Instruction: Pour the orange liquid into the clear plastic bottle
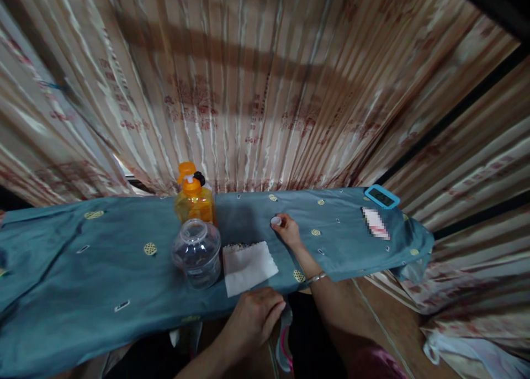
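My right hand (pixel 289 231) reaches over the table with its fingers closed on a small round white cap (pixel 276 221), just above or touching the cloth. At the table's front edge my left hand (pixel 257 312) is closed, its fingers curled together; whatever they hold, if anything, is hidden. A white cloth (pixel 250 267) with a scalloped edge lies flat between the hands and a clear plastic jar (pixel 197 254) with a domed top. Behind the jar stands an orange-yellow bottle (pixel 194 201) with a pump-like top, and another orange top shows behind it.
A blue-green patterned tablecloth (pixel 136 279) covers the long narrow table. Toward the right end are a blue-framed digital timer (pixel 381 196) and a blurred-out packet (pixel 376 223). Pleated curtains (pixel 256 91) hang close behind and on the right. A dark bar (pixel 451 111) crosses the right side.
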The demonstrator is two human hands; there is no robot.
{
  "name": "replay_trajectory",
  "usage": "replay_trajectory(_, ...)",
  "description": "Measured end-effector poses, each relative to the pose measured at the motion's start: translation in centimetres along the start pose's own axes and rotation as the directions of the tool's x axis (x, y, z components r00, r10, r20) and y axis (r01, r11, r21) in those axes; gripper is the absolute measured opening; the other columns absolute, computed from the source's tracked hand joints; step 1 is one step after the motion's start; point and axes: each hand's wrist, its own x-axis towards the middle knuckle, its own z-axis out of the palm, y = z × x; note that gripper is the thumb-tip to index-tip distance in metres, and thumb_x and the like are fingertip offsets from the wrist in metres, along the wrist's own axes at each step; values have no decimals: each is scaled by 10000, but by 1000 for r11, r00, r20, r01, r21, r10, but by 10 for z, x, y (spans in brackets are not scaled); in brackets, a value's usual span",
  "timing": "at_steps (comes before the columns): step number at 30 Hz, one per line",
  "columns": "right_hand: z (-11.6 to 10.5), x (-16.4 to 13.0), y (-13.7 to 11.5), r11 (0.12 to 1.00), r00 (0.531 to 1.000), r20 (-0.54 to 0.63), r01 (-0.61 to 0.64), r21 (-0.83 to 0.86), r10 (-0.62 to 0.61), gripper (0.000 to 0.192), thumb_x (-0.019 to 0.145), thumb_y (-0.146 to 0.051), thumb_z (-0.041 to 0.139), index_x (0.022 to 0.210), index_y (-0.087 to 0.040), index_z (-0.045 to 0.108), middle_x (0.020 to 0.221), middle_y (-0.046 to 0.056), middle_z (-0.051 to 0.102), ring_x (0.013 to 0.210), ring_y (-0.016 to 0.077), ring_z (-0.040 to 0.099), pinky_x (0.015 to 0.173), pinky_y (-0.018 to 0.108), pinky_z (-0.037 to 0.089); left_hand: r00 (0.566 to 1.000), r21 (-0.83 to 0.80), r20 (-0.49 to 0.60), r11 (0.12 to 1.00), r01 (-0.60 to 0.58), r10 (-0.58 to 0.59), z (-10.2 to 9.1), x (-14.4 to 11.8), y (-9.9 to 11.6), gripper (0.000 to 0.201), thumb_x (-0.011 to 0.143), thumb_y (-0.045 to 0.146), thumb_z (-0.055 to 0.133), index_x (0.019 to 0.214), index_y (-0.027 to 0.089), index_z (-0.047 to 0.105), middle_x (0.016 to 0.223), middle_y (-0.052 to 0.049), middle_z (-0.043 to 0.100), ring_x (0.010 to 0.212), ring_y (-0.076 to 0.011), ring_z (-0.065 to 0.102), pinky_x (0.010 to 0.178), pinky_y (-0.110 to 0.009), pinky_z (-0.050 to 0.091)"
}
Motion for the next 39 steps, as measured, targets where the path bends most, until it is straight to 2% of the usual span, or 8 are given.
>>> replay_trajectory(5, -10, -8, -14, 978, 1000, 15, 0, -207, 3, 362, 952, -174, 782, 1286, -104, 662, 1190, 109, 742, 1108, 261, 725, 1053, 497, 572, 987, -75, 97, 988, 134, -126, 10, 7, -8, 308, 1024, 181, 519, 763, 198, 680, 736, -27, 736, 665, -164, 702, 630, -230, 502)
replay_trajectory(8, -10, -11, -18, 953, 1000, 4, 27, -303, -28, 365, 961, -170, 775, 1299, -88, 664, 1338, 150, 703, 1291, 291, 655, 1145, 515, 512, 977, -96, 124, 978, 184, -171, 18, 10, -11, 304, 1012, 182, 527, 750, 199, 681, 735, -25, 728, 661, -163, 690, 631, -229, 500)
replay_trajectory(10, -10, -11, -20, 935, 999, 1, 43, -352, -45, 365, 962, -164, 774, 1302, -83, 666, 1358, 152, 696, 1337, 290, 627, 1169, 507, 493, 972, -102, 135, 973, 207, -193, 22, 11, -13, 299, 1009, 192, 535, 748, 200, 680, 733, -21, 720, 653, -161, 676, 633, -229, 498)
replay_trajectory(17, -16, -12, -27, 888, 1000, 6, 24, -459, -24, 339, 973, -115, 731, 1304, -85, 666, 1339, 146, 710, 1318, 272, 645, 1155, 478, 510, 963, -108, 159, 966, 236, -217, 28, 18, -18, 291, 1006, 190, 557, 733, 186, 657, 729, -17, 700, 676, -157, 669, 669, -226, 482)
replay_trajectory(29, -83, -41, -11, 779, 989, 23, -103, -618, 148, 342, 985, -180, 739, 1307, -94, 664, 1319, 141, 722, 1271, 271, 676, 1109, 467, 545, 984, -127, 102, 979, 159, -147, 25, 22, -16, 270, 1009, 185, 587, 754, 183, 676, 735, -25, 717, 697, -156, 695, 665, -218, 470)
replay_trajectory(33, -96, -53, -3, 736, 984, 28, -111, -668, 173, 284, 991, -171, 713, 1256, -78, 671, 1282, 146, 726, 1274, 268, 665, 1126, 455, 526, 984, -123, 98, 979, 161, -149, 25, 21, -14, 223, 995, 174, 624, 788, 179, 705, 767, -26, 744, 715, -155, 705, 683, -218, 479)
replay_trajectory(39, -109, -65, 4, 708, 975, 36, -133, -693, 219, 351, 1012, -196, 684, 1335, -65, 640, 1335, 179, 704, 1297, 296, 656, 1131, 480, 519, 972, -81, 127, 974, 210, -199, 30, 18, -8, 161, 966, 173, 685, 811, 175, 730, 768, -19, 749, 707, -152, 699, 673, -220, 471)
